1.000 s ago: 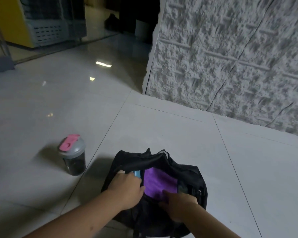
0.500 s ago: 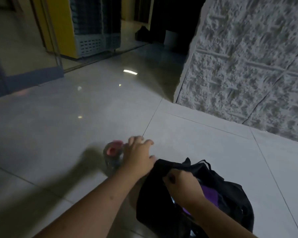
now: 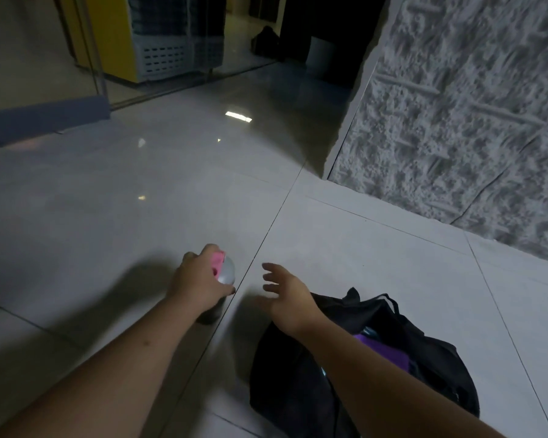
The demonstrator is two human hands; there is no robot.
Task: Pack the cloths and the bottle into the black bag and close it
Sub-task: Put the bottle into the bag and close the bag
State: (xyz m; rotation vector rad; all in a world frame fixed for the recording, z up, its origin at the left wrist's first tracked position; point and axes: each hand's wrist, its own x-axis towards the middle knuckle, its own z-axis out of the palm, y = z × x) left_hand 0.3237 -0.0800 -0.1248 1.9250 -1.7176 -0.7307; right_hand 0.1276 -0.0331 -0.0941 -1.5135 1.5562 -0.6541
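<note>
The bottle (image 3: 225,270) has a grey lid with a pink flap and a dark body, and it stands on the floor tiles. My left hand (image 3: 196,279) grips it around the top, covering most of it. My right hand (image 3: 285,292) hovers just right of the bottle with fingers spread, holding nothing. The black bag (image 3: 431,358) lies open on the floor at the lower right, under my right forearm. A purple cloth (image 3: 383,350) shows inside its opening, with a bit of blue beside it.
A rough white textured wall (image 3: 462,115) rises at the right, its corner close behind the bag. A yellow cabinet with a white vented crate (image 3: 162,58) stands far back left. Glossy floor tiles (image 3: 124,200) stretch to the left.
My left hand has closed around the bottle's top. My right hand has let go of the bag and moved left toward the bottle, fingers spread. The view shifted slightly.
</note>
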